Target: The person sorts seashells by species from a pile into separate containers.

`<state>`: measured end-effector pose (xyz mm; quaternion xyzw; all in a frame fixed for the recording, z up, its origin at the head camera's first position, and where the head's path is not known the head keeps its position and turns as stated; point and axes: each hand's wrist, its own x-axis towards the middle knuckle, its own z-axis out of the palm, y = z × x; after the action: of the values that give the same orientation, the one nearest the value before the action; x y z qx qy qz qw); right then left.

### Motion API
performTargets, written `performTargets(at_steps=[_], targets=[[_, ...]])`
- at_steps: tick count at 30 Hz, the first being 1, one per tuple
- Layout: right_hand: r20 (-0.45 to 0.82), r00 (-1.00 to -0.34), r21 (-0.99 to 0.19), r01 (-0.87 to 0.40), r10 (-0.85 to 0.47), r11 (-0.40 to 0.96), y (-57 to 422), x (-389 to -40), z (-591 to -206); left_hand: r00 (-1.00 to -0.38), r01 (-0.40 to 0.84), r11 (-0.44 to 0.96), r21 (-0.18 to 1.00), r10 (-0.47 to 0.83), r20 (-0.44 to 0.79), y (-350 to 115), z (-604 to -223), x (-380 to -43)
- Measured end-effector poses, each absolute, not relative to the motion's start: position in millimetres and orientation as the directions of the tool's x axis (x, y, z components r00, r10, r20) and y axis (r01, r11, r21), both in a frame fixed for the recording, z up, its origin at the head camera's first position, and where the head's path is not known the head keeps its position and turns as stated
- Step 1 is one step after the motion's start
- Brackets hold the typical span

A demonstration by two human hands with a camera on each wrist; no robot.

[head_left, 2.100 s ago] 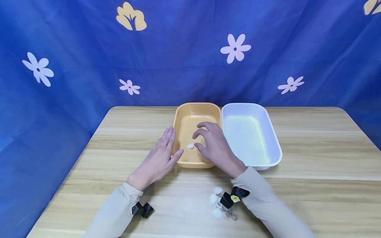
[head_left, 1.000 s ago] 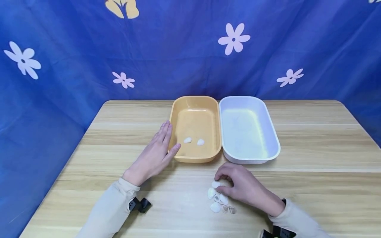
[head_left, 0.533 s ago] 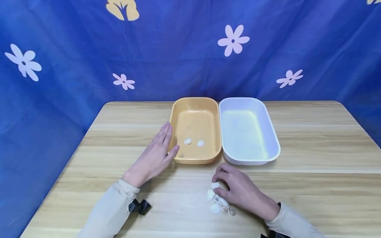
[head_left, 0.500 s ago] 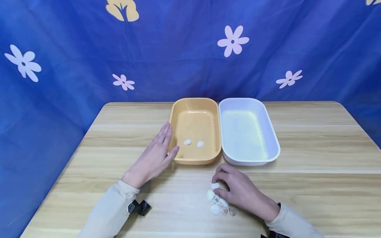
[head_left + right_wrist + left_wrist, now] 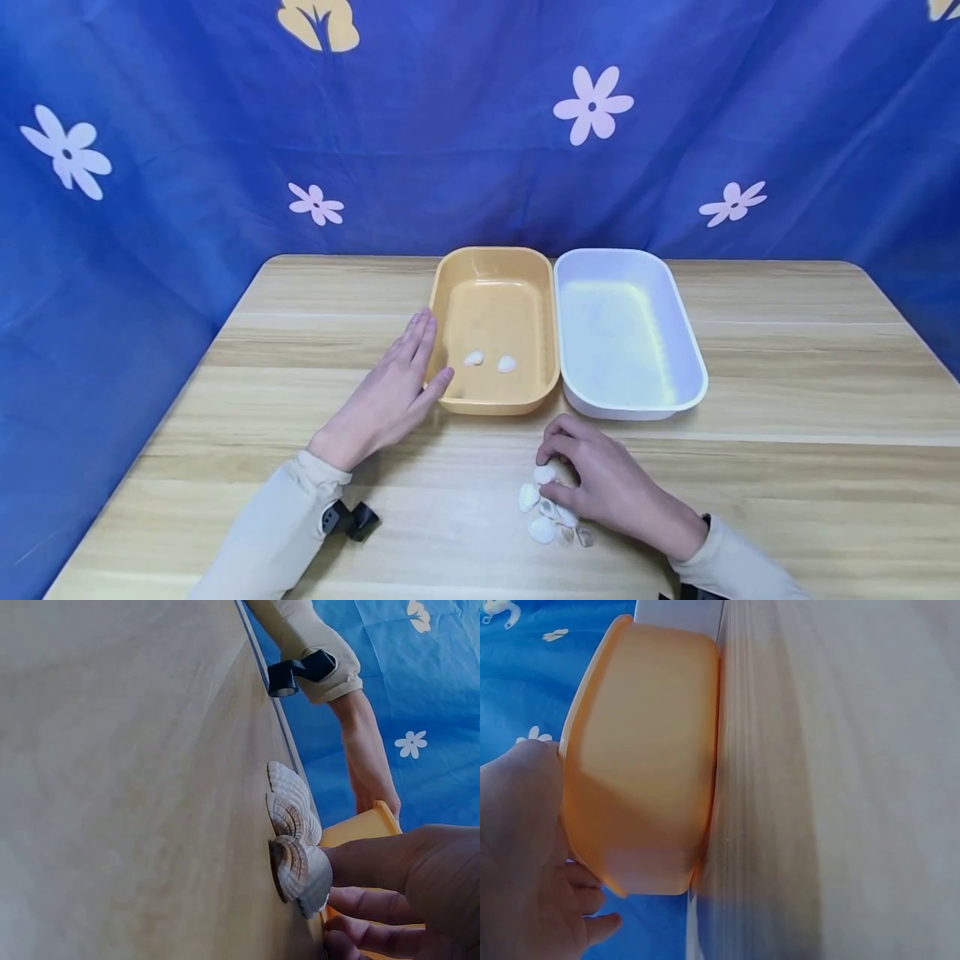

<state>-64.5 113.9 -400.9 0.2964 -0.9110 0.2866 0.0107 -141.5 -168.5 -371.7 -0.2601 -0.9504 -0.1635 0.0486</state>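
My left hand (image 5: 386,396) rests with fairly straight fingers against the left side of the orange tray (image 5: 495,407), its thumb at the near left corner. Two white seashells (image 5: 506,364) lie apart inside that tray. Over a small pile on the table, my right hand (image 5: 611,479) has thumb and index finger about a white seashell (image 5: 544,474), pinching it. Several more white and brownish seashells (image 5: 542,530) lie close together beside the thumb. In the right wrist view, ribbed seashells (image 5: 291,862) stand out before the thumb, while the pinched shell is mostly hidden.
A white tray (image 5: 630,412) stands against the orange tray's right side, with no shells seen in it. Both sit on a wooden table (image 5: 787,358) near its back edge. A blue flowered curtain (image 5: 450,125) hangs behind.
My right hand has left the orange tray and come down to the pile on the table. Two shells now show in the tray. My left hand stays at its side.
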Motion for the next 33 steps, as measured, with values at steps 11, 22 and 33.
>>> performTargets(at_steps=[11, 22, 33], targets=[[0.180, -0.815, -0.528, -0.552, -0.550, 0.645, 115, -69, -396, -0.861, 0.509, 0.807, 0.299, 0.473, 0.188, -168, -369, -143], [0.178, -0.805, -0.554, -0.558, -0.566, 0.619, 116, -65, -397, -0.866, 0.500, 0.813, 0.297, 0.466, 0.183, -167, -373, -139], [0.239, -0.782, -0.578, -0.591, -0.576, 0.562, 118, -67, -385, -0.872, 0.490, 0.817, 0.303, 0.460, 0.170, -167, -373, -137]])
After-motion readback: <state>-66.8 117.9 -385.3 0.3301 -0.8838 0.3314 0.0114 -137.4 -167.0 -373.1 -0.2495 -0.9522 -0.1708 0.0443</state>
